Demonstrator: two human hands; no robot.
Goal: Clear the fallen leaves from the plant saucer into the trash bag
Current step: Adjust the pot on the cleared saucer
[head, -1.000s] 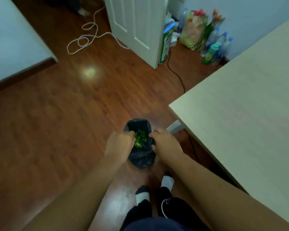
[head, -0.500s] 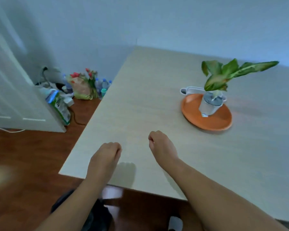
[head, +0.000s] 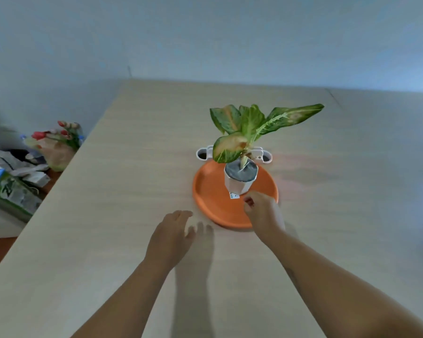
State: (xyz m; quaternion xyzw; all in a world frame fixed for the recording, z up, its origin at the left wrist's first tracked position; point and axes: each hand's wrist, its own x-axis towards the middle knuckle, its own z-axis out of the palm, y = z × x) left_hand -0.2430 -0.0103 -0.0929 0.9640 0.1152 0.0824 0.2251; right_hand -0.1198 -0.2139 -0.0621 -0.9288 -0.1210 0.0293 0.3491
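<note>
An orange plant saucer (head: 210,191) lies on the light wooden table (head: 108,215). On it stands a white pot (head: 239,185) with a green, yellow-flecked plant (head: 249,123). My right hand (head: 263,213) hovers over the saucer's near right rim, just in front of the pot, fingers loosely curled with nothing visible in them. My left hand (head: 174,232) hangs over the table left of the saucer, fingers relaxed and empty. I see no loose leaves on the visible part of the saucer. The trash bag is out of view.
A white plastic holder (head: 203,153) lies behind the saucer. On the floor at the left are a bag with red flowers (head: 56,142) and a green carton (head: 7,193). The table's left edge runs diagonally; a wall stands behind.
A second ago both hands held the black bag of leaves on the floor. My view has since risen to the table, and both hands moved forward to the saucer, the right one over its rim.
</note>
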